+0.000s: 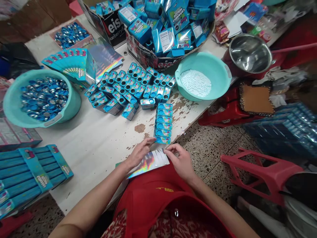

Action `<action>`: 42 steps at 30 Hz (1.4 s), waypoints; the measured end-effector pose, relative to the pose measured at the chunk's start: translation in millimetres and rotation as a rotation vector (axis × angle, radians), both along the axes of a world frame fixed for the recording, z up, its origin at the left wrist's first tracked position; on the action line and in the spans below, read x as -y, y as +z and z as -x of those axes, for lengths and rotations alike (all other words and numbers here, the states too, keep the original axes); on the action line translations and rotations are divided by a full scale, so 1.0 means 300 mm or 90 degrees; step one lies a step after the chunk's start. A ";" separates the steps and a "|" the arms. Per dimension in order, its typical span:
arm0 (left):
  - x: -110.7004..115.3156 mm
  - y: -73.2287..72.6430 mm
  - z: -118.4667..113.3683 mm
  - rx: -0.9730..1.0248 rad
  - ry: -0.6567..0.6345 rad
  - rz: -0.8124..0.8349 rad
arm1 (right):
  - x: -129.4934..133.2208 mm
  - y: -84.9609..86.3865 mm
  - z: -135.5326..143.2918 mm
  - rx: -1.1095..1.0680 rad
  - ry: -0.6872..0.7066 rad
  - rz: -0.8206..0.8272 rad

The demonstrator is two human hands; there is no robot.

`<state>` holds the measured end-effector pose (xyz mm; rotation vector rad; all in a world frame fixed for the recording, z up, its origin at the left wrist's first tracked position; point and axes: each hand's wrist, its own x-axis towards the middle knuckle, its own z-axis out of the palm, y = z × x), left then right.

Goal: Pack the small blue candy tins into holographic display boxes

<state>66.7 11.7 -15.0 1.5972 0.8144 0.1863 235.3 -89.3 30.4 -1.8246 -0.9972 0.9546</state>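
A shiny rainbow-silver sheet point(158, 159) lies at the table's front edge, against the red apron. My right hand point(182, 161) pinches at its upper right corner with thumb and forefinger. Whether a small piece is between those fingertips is too fine to see. My left hand point(140, 152) rests over the sheet's left part, fingers stretched out, fingertips at the nearest blue tin point(162, 140). That tin ends a short column of small blue candy tins point(164, 119), their round blue caps showing. Beyond them stands a cluster of similar tins point(135, 84), several with open round holes.
Turquoise tubs hold blue caps point(46, 99) and white pellets point(196, 82). A carton of larger blue tins point(170, 29) stands at the back. Fanned blue packs point(74, 66), a steel pot point(250, 54) and packed blue boxes point(32, 172) surround the work area. A red stool point(262, 172) stands right.
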 end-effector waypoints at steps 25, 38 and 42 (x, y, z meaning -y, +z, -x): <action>-0.168 0.016 -0.088 -0.205 -0.186 -0.161 | -0.057 -0.236 0.058 0.088 -0.215 0.024; -0.087 -0.131 -0.088 -0.309 -0.013 -0.110 | -0.061 -0.267 0.038 -0.009 -0.343 0.053; 0.001 -0.096 -0.100 -0.242 0.057 -0.105 | -0.075 -0.271 0.014 -0.019 -0.280 0.043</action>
